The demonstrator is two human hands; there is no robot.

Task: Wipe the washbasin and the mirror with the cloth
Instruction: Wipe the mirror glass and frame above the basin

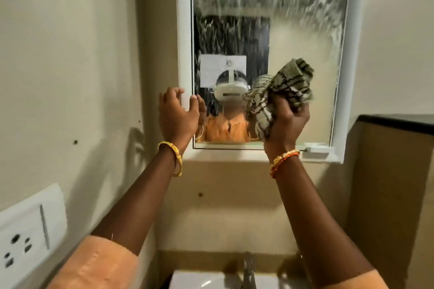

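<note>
Right hand (285, 119), centre right of frame, grips the bunched checked cloth (281, 90) raised before the mirror (270, 7), apparently poised to wipe its streaked upper glass; left hand (177, 112), fingers loosely spread and holding nothing, touches the mirror's white frame (184, 30), seemingly to steady it; washbasin (206, 281) at bottom centre.

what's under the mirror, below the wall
Below the mirror is bare wall, then the tap and the white washbasin rim. The forearms and frame edge hide most of the basin.
</note>
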